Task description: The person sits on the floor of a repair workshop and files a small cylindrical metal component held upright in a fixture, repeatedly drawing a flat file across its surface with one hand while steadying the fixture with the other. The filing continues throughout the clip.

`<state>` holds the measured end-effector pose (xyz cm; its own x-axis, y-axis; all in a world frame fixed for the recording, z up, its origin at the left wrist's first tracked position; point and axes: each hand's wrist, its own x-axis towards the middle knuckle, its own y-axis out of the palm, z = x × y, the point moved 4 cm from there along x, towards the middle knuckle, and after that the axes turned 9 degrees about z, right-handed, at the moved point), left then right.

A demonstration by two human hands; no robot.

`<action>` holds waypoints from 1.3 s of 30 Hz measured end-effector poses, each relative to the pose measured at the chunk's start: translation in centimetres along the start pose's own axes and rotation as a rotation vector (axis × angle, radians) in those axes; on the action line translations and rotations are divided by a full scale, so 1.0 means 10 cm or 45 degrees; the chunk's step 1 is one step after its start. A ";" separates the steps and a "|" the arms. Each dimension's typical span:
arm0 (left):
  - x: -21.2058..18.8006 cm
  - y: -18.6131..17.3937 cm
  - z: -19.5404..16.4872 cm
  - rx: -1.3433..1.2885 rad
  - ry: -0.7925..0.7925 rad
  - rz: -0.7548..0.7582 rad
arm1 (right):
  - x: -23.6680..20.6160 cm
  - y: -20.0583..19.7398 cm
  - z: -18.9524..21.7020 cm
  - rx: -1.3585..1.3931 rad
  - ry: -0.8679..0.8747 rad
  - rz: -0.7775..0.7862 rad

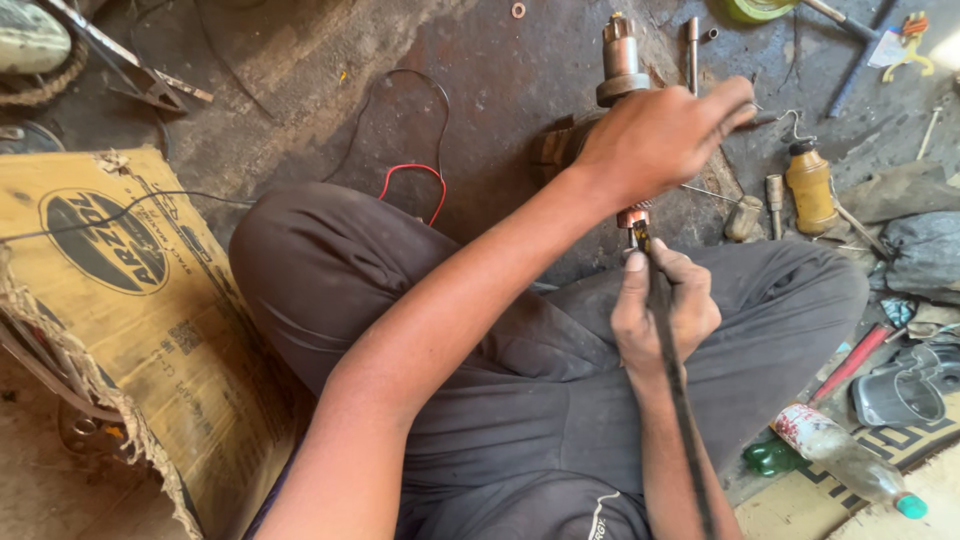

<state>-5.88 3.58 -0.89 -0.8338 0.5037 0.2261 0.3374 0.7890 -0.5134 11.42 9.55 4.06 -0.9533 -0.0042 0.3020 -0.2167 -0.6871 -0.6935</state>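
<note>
A torn cardboard sheet (130,310) lies at the lower left of the frame. At upper centre the left hand (655,135) wraps its fingers around a motor armature (620,65) standing upright on the floor (480,90). Just below, the right hand (665,310) pinches a thin dark tool (642,236) against the armature's copper end. A yellow bottle (810,187) stands at right.

Left hand (655,135) reaching forward, fingers curled in a grasp, right hand (665,305) close below, fingers pinched, thumb up
</note>
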 end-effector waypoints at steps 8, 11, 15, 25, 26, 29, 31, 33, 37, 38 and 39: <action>0.02 0.03 -0.05 0.161 0.078 0.075 | -0.02 -0.05 -0.11 0.220 0.202 0.029; 0.01 0.01 -0.05 0.161 0.068 0.042 | -0.01 -0.05 -0.13 0.228 0.191 0.059; 0.00 0.01 -0.04 0.146 0.051 0.028 | 0.05 -0.07 -0.09 0.295 0.206 0.100; -0.02 -0.01 -0.04 0.121 0.035 0.041 | 0.28 -0.23 0.12 0.165 0.248 0.268; -0.02 -0.01 -0.04 0.122 0.026 0.051 | 0.28 -0.22 0.12 0.185 0.254 0.254; -0.02 -0.01 -0.04 0.121 0.008 0.057 | 0.28 -0.19 0.10 0.230 0.271 0.228; -0.04 -0.02 -0.04 0.110 0.013 0.038 | 0.24 -0.20 0.08 0.237 0.292 0.227; -0.04 -0.01 -0.04 0.124 0.026 0.022 | 0.21 -0.20 0.06 0.242 0.274 0.223; -0.05 -0.02 -0.06 0.123 0.061 0.005 | 0.14 -0.18 -0.01 0.316 0.273 0.193; -0.05 -0.02 -0.06 0.124 0.046 0.018 | 0.13 -0.17 -0.02 0.318 0.279 0.179; -0.04 -0.02 -0.06 0.126 0.029 0.031 | 0.12 -0.16 -0.04 0.323 0.286 0.168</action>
<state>-5.32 3.42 -0.43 -0.8155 0.5308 0.2306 0.3115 0.7384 -0.5980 10.52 10.95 5.32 -0.9981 0.0351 0.0500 -0.0561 -0.8499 -0.5240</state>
